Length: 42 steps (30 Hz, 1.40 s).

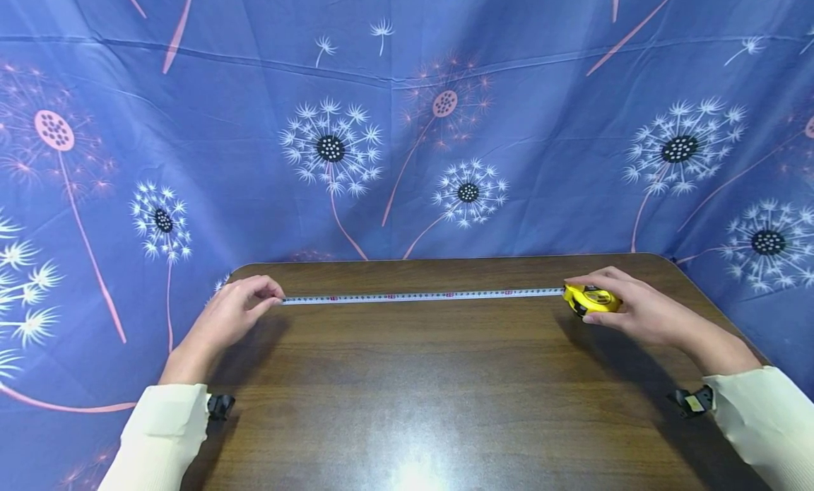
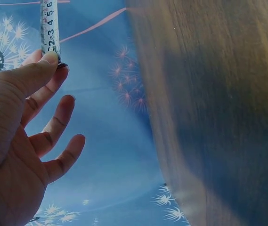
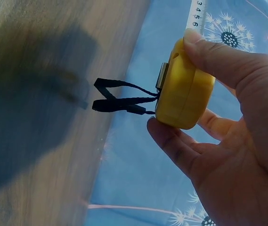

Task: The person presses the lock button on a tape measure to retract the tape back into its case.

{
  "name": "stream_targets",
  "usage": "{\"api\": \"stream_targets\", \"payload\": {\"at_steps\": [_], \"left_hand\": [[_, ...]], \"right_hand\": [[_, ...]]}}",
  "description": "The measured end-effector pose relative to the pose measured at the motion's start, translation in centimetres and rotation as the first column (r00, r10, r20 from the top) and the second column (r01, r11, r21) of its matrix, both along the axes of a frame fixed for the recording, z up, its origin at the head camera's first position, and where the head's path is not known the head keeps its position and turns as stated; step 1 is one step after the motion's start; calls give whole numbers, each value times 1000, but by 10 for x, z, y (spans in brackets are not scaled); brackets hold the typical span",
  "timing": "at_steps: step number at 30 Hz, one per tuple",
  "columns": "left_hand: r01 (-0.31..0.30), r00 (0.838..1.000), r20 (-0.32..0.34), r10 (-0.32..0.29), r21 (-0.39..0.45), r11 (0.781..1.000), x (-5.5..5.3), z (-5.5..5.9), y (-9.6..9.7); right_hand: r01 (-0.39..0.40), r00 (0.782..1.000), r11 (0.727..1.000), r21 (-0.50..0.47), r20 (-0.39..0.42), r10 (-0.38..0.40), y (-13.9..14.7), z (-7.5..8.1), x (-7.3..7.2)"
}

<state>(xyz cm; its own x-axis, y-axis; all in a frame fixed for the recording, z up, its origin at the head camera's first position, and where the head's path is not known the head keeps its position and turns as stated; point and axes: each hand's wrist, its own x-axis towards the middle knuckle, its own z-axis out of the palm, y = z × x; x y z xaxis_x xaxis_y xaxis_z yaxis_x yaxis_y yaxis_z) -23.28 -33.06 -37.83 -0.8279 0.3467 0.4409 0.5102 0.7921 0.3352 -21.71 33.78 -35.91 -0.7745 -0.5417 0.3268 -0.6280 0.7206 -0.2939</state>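
Note:
A yellow tape measure is gripped between the thumb and fingers of my right hand. Its white blade stretches straight across to the left, above the wooden table. At the far end, my left hand pinches the tip of the blade between thumb and forefinger, while its other fingers are loosely bent. In the right wrist view a black strap hangs from the yellow case, and the right thumb lies by the slot where the blade comes out.
The brown wooden table lies beneath both hands, with their shadows on it. A blue cloth printed with dandelions hangs behind the table and along its sides. Small black devices sit at the wrists.

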Motion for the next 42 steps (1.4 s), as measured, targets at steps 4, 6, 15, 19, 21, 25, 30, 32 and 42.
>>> {"api": "stream_targets", "payload": {"at_steps": [4,6,15,19,21,25,30,32,42], "left_hand": [[-5,1000,-5,5,-1,1000,0,1,1],[-6,1000,-7,6,1,1000,1,2,1],[4,1000,-25,-4,-9,1000,2,5,4],[13,999,-34,-13,-10,1000,2,5,6],[15,999,-36,-16,-10,1000,2,6,6],[11,999,-31,-12,-14,1000,2,6,7],[0,1000,-12,0,-17,1000,2,6,9],[-4,1000,-4,4,-16,1000,2,6,9],[10,1000,-4,-10,0,1000,2,6,11]], "right_hand": [[-10,1000,1000,6,-13,10,-1,0,-1],[-10,1000,1000,5,-12,10,-1,0,-1],[-13,1000,1000,-7,9,13,-4,0,0],[-8,1000,1000,-10,25,8,-5,1,0],[-1,999,1000,-8,34,2,-6,1,0],[-2,999,1000,-7,40,2,-6,0,0],[-13,999,1000,-12,33,13,-7,-1,0],[-16,999,1000,-13,34,16,-7,-1,0],[-28,999,999,-15,32,29,-11,0,0]]}}
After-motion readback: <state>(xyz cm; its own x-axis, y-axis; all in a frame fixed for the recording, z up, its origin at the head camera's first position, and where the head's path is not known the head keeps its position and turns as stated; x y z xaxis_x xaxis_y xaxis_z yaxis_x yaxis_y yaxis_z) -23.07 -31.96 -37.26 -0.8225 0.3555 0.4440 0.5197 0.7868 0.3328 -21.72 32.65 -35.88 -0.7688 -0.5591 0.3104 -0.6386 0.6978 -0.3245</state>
